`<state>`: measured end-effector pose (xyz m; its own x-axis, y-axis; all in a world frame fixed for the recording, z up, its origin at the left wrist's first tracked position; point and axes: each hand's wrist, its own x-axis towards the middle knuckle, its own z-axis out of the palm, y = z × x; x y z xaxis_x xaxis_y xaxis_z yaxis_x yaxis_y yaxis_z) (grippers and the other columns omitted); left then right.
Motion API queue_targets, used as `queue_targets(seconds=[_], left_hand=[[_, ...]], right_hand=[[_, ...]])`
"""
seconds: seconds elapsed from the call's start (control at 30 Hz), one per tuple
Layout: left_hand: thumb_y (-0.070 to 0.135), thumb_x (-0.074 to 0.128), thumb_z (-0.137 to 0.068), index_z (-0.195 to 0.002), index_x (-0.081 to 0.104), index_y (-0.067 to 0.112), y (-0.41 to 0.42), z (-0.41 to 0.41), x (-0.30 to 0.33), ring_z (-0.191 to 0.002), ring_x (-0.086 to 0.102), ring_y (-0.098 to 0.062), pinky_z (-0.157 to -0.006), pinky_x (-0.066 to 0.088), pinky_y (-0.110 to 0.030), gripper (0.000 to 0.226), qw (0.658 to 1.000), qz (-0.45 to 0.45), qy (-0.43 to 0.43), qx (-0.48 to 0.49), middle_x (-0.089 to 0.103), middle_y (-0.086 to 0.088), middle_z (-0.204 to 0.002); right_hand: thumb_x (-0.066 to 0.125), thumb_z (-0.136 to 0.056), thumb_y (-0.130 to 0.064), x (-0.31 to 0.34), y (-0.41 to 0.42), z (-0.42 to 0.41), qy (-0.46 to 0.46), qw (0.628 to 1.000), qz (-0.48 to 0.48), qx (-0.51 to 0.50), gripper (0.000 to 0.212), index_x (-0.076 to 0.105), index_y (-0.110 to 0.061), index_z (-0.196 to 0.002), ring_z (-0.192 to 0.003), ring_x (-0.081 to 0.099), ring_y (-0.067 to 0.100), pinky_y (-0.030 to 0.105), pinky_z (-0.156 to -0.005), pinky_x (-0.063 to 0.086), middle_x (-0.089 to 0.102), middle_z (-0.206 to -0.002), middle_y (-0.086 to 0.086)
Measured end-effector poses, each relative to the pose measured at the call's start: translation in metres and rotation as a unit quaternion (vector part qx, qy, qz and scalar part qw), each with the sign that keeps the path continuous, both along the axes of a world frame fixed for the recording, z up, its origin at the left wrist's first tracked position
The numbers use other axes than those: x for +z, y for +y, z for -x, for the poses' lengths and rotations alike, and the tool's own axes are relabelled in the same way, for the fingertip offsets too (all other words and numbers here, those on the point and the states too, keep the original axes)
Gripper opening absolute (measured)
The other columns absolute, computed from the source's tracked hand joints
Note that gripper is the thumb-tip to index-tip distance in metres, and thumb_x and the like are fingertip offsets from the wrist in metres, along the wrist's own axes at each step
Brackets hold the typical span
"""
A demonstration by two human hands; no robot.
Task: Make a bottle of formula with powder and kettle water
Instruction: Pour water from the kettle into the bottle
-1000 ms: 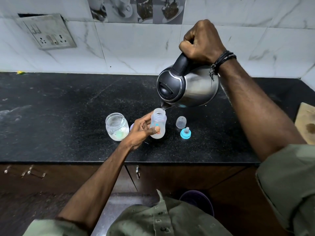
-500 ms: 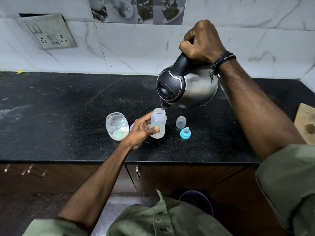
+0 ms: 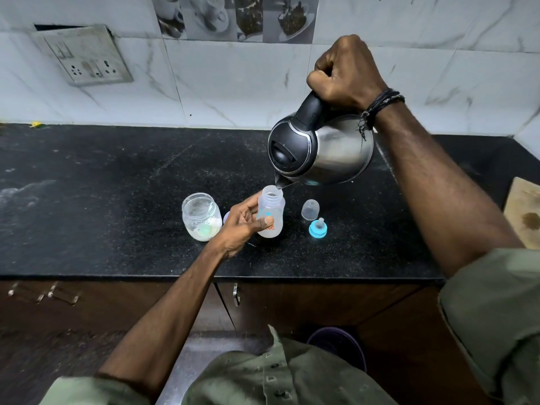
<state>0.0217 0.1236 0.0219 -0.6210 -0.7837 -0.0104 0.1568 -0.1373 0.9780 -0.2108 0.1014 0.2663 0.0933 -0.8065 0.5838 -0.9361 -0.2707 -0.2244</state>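
A clear baby bottle [image 3: 273, 213] stands upright on the black counter [image 3: 117, 200] with its mouth uncovered. My left hand [image 3: 242, 225] grips its side. My right hand [image 3: 346, 73] is closed around the black handle of a steel kettle [image 3: 321, 149], which is tipped so its spout hangs just above the bottle's mouth. A thin stream runs from the spout into the bottle. Left of the bottle sits an open glass jar [image 3: 201, 216] with white powder at the bottom. To the right lie the blue-ringed teat [image 3: 318, 228] and the clear cap [image 3: 310, 209].
A wooden board [image 3: 524, 211] lies at the counter's right end. A switch plate [image 3: 83, 54] hangs on the marble wall at the back left. A purple lid [image 3: 226, 217] peeks out behind my left hand. Below the counter are dark cabinet doors and a purple bin [image 3: 336, 344].
Almost nothing has moved. The kettle stays tipped over the bottle and both hands keep their grips.
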Motion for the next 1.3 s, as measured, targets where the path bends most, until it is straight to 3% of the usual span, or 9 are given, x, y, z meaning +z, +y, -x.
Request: queue_targets(seconds=[0.13, 0.43, 0.73, 0.8, 0.87, 0.93, 1.0, 1.17, 1.3], left_hand=[[0.015, 0.077, -0.078, -0.15, 0.043, 0.006, 0.001, -0.001, 0.001, -0.125, 0.062, -0.021, -0.095, 0.054, -0.032, 0.081, 1.0, 0.0, -0.002, -0.001, 0.066, -0.007, -0.135], [0.018, 0.078, -0.076, -0.151, 0.042, 0.005, 0.001, 0.0, 0.001, -0.127, 0.06, -0.023, -0.096, 0.053, -0.032, 0.084, 1.0, -0.003, -0.001, 0.007, 0.06, -0.017, -0.142], [0.018, 0.077, -0.079, -0.149, 0.045, 0.003, -0.003, 0.002, 0.0, -0.125, 0.06, -0.02, -0.097, 0.053, -0.031, 0.079, 0.999, 0.015, -0.019, 0.028, 0.061, -0.016, -0.14], [0.017, 0.078, -0.079, -0.149, 0.045, 0.003, -0.005, 0.004, -0.001, -0.126, 0.059, -0.02, -0.099, 0.052, -0.033, 0.078, 0.999, 0.021, -0.027, 0.031, 0.06, -0.018, -0.142], [0.014, 0.078, -0.079, -0.149, 0.045, 0.002, -0.007, 0.004, -0.004, -0.127, 0.059, -0.022, -0.102, 0.052, -0.035, 0.077, 0.998, 0.023, -0.036, 0.036, 0.059, -0.019, -0.143], [0.006, 0.075, -0.081, -0.148, 0.046, 0.001, -0.008, 0.005, -0.007, -0.128, 0.059, -0.022, -0.105, 0.051, -0.038, 0.073, 0.998, 0.025, -0.046, 0.04, 0.06, -0.018, -0.142], [0.0, 0.074, -0.081, -0.146, 0.048, -0.001, -0.01, 0.007, -0.011, -0.126, 0.061, -0.02, -0.104, 0.052, -0.036, 0.07, 0.997, 0.029, -0.057, 0.048, 0.064, -0.014, -0.137], [-0.018, 0.071, -0.079, -0.141, 0.051, -0.006, -0.014, 0.015, -0.018, -0.112, 0.067, -0.007, -0.093, 0.053, -0.023, 0.067, 0.993, 0.046, -0.086, 0.07, 0.069, -0.004, -0.124], [-0.019, 0.077, -0.073, -0.136, 0.054, 0.001, -0.016, 0.021, -0.026, -0.108, 0.069, -0.008, -0.092, 0.055, -0.023, 0.071, 0.992, 0.035, -0.094, 0.072, 0.07, -0.004, -0.122]], right_hand=[[0.045, -0.063, -0.03, -0.003, -0.001, 0.002, -0.012, 1.0, -0.003, 0.009, 0.031, 0.035, -0.008, -0.043, -0.049, 0.02, 0.022, 0.025, -0.048, 0.015, 0.02, -0.045, 0.005], [0.044, -0.062, -0.03, -0.014, -0.01, 0.018, -0.109, 0.994, -0.006, 0.016, 0.033, 0.022, -0.015, -0.043, -0.049, 0.014, 0.016, 0.029, -0.049, 0.012, 0.016, -0.046, 0.0], [0.047, -0.062, -0.029, -0.032, -0.023, 0.038, -0.222, 0.975, -0.008, 0.004, 0.031, 0.035, -0.017, -0.036, -0.043, 0.013, 0.007, 0.025, -0.046, 0.013, 0.018, -0.035, -0.005], [0.048, -0.063, -0.027, -0.036, -0.024, 0.044, -0.25, 0.968, -0.006, -0.001, 0.034, 0.031, -0.016, -0.036, -0.043, 0.015, 0.01, 0.027, -0.046, 0.013, 0.017, -0.036, -0.007], [0.051, -0.065, -0.025, -0.041, -0.029, 0.052, -0.277, 0.961, 0.001, -0.022, 0.034, 0.037, -0.012, -0.038, -0.043, 0.024, 0.016, 0.035, -0.042, 0.021, 0.024, -0.038, -0.01], [0.053, -0.067, -0.026, -0.046, -0.036, 0.062, -0.301, 0.952, 0.011, -0.048, 0.04, 0.044, 0.006, -0.045, -0.044, 0.031, 0.019, 0.043, -0.039, 0.028, 0.033, -0.044, 0.004], [0.053, -0.068, -0.028, -0.051, -0.041, 0.069, -0.324, 0.943, 0.025, -0.07, 0.045, 0.044, 0.012, -0.05, -0.045, 0.032, 0.021, 0.046, -0.039, 0.029, 0.035, -0.048, 0.008], [0.056, -0.069, -0.033, -0.063, -0.053, 0.082, -0.379, 0.914, 0.051, -0.137, 0.046, 0.037, 0.002, -0.046, -0.047, 0.028, 0.021, 0.044, -0.04, 0.029, 0.028, -0.051, 0.007], [0.057, -0.068, -0.035, -0.076, -0.063, 0.085, -0.427, 0.88, 0.053, -0.202, 0.046, 0.028, -0.014, -0.039, -0.048, 0.026, 0.02, 0.037, -0.044, 0.028, 0.023, -0.043, -0.004]])
